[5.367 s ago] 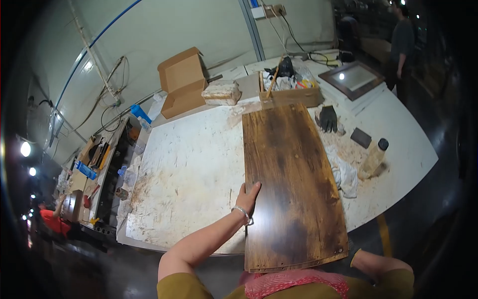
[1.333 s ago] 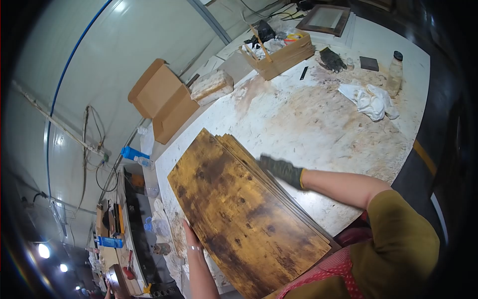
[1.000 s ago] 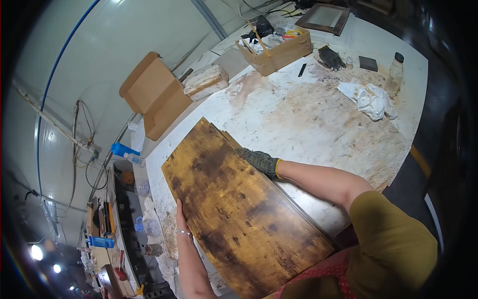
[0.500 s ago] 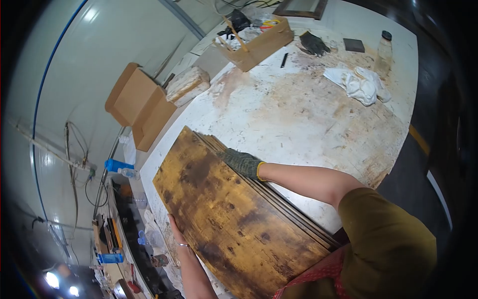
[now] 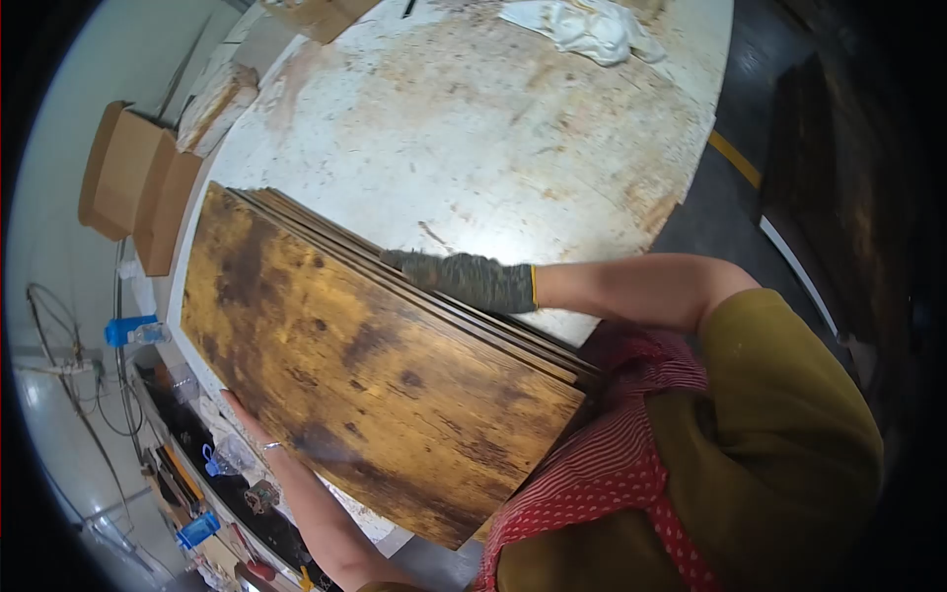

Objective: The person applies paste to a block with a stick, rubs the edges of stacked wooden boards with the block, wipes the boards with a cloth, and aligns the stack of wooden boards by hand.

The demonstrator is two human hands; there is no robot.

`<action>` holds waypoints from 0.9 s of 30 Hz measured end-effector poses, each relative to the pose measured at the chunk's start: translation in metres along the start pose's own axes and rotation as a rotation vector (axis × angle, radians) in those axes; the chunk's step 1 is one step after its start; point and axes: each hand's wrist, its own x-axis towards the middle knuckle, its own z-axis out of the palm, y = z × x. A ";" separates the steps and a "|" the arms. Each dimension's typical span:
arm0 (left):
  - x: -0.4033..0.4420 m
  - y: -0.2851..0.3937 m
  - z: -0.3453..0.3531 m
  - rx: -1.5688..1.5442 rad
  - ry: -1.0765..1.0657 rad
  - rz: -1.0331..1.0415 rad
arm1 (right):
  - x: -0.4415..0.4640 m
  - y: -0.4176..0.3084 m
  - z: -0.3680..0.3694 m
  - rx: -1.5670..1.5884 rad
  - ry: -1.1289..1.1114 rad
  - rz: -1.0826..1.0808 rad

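Note:
A stack of wooden boards [image 5: 365,355] stands tilted on edge against my front. Its near face is yellow-brown with dark burnt-looking patches and knots. My right hand [image 5: 464,279], in a dark knitted glove with a yellow cuff, grips the upper edges of the boards. Bare, with a bracelet at the wrist, my left hand [image 5: 247,416] holds the lower left edge; most of its fingers are hidden behind the near board. The stack rests over the white, stained worktable [image 5: 434,128].
A crumpled white cloth [image 5: 587,30] lies at the table's far side. Along the left are an open cardboard box [image 5: 128,173] and a wrapped block [image 5: 217,107]. Bottles, including a clear jug [image 5: 229,456], stand at lower left. Dark boards [image 5: 829,197] are at the right.
My view has swung down and to the right. The stack appears further left and turned flatter. My gloved hand now sits nearer the right end of the boards' upper edges.

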 end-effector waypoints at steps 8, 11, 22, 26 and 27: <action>-0.048 0.041 0.044 -0.313 0.147 -0.142 | -0.009 0.007 0.009 -0.080 0.064 -0.153; -0.099 0.017 0.034 -0.265 0.084 -0.169 | -0.024 0.013 0.008 -0.136 0.063 -0.192; -0.311 -0.053 0.024 -0.175 0.186 -0.307 | -0.134 0.001 0.021 0.206 0.010 -0.141; -0.319 -0.049 0.030 -0.175 0.125 -0.292 | -0.130 0.002 0.028 -0.023 0.076 -0.079; -0.320 -0.050 0.031 -0.172 0.107 -0.286 | -0.129 0.002 0.024 -0.031 0.071 -0.093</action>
